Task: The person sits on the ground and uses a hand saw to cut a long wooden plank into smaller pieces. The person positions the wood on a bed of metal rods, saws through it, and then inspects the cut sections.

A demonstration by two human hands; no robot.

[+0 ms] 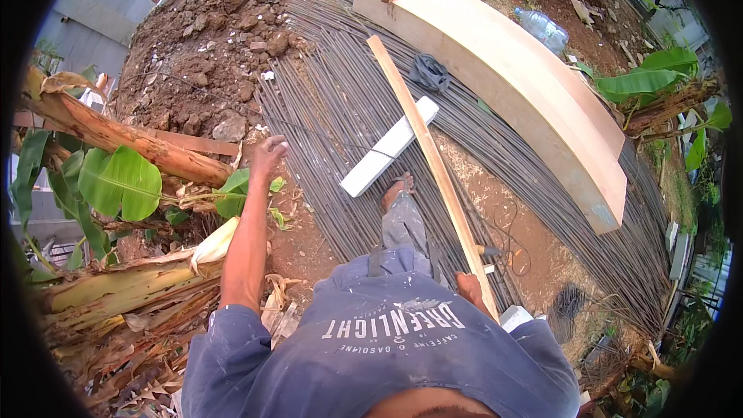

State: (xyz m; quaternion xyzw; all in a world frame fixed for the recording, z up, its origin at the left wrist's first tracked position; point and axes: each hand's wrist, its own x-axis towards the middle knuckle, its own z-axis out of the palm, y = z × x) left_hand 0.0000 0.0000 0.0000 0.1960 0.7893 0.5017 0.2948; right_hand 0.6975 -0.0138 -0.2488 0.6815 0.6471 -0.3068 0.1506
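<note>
The right hand has its grip pinching the plank, which slants across the rods with open soil beyond its right edge, while the left hand, grip unclear, is near the rods' left edge.

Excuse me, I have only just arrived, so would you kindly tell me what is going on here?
A person is handling a long wooden strip, with the right hand at its near end. The left hand is out to the side, with nothing visible in it. In this view the strip crosses one end of a white block lying over metal bars. A big wooden form lies beyond, to the right.
</note>
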